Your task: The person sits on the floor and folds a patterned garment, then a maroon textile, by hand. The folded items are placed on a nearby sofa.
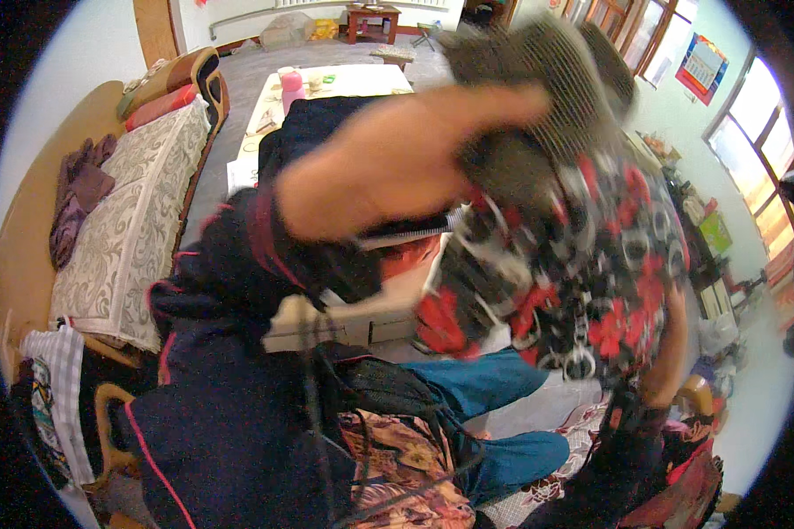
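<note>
A patterned garment in black, red and white, with a brown ribbed part, is held up before me, blurred by motion. My left hand reaches across from the left, its fingertips on the ribbed part. Along the garment's right edge is my right hand, holding the cloth from behind; most of its fingers are hidden. Both arms wear dark sleeves with red trim. Below the garment, blue trousers and a brown patterned cloth show at my lap.
Ahead stands a table bearing a pink flask and dark cloth. A sofa with a patterned cover lines the left wall. Items crowd the right wall below a calendar. A wooden chair arm is close at my left.
</note>
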Action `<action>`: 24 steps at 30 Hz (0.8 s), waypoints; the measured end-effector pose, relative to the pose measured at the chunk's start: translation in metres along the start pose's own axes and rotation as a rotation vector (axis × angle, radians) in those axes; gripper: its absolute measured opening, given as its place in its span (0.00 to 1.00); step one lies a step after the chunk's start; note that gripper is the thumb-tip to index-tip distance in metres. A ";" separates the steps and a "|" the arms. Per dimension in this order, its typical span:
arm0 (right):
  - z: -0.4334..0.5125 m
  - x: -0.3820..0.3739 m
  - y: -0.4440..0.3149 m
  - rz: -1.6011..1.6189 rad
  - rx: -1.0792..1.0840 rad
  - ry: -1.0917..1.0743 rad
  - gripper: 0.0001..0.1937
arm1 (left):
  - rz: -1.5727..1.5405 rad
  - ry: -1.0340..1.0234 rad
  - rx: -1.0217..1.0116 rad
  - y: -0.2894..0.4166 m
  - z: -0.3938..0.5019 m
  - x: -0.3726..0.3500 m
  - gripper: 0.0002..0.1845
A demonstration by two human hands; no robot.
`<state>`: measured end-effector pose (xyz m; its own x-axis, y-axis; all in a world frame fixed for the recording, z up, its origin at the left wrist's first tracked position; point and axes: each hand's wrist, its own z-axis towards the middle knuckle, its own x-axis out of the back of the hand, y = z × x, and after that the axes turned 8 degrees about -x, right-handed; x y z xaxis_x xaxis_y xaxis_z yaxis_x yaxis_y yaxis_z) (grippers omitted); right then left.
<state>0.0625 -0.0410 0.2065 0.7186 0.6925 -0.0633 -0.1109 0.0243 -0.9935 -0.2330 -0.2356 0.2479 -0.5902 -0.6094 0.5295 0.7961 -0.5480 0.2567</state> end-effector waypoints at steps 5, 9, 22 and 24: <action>0.089 -0.097 -0.031 0.193 0.202 -0.547 0.23 | -1.106 0.361 0.377 -0.026 -0.010 0.122 0.11; 0.159 -0.149 -0.017 0.168 0.109 -0.537 0.24 | 0.120 0.278 0.335 -0.081 -0.063 0.185 0.20; 0.215 -0.180 0.116 -0.116 -0.199 -0.360 0.29 | -1.206 0.751 1.115 -0.180 -0.202 0.128 0.13; 0.216 -0.179 0.108 -0.078 -0.141 -0.331 0.27 | -1.120 0.762 1.051 -0.181 -0.203 0.136 0.13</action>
<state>-0.2265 -0.0065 0.1312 0.4578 0.8887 0.0240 0.0479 0.0022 -0.9988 -0.4843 -0.3356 0.1091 -0.5556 -0.5052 -0.6603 -0.4626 -0.4720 0.7504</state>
